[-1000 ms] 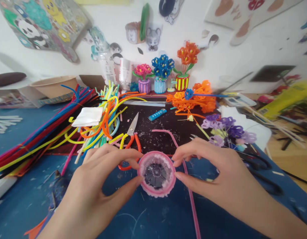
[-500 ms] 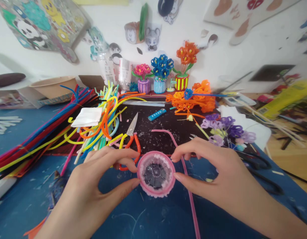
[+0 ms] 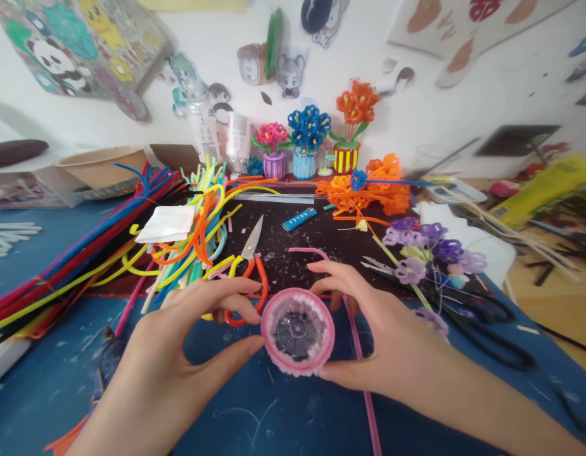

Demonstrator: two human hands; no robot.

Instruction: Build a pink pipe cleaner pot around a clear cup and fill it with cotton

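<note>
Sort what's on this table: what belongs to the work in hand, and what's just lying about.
In use, or likely so:
- pink cup, held in both hands
- pink strip, same colour, beside it
- orange-handled scissors, perhaps, lying close by

Apparently just lying about:
- blue lighter
- white paper
- purple flowers
- blue potted flowers

Free: the blue worktop (image 3: pixel 254 411) in front of the pink-rimmed cup (image 3: pixel 297 367) | Blocked: scissors (image 3: pixel 253 240) behind it, pipe-cleaner pile (image 3: pixel 204 221) at left, black-handled scissors (image 3: pixel 496 342) at right
</note>
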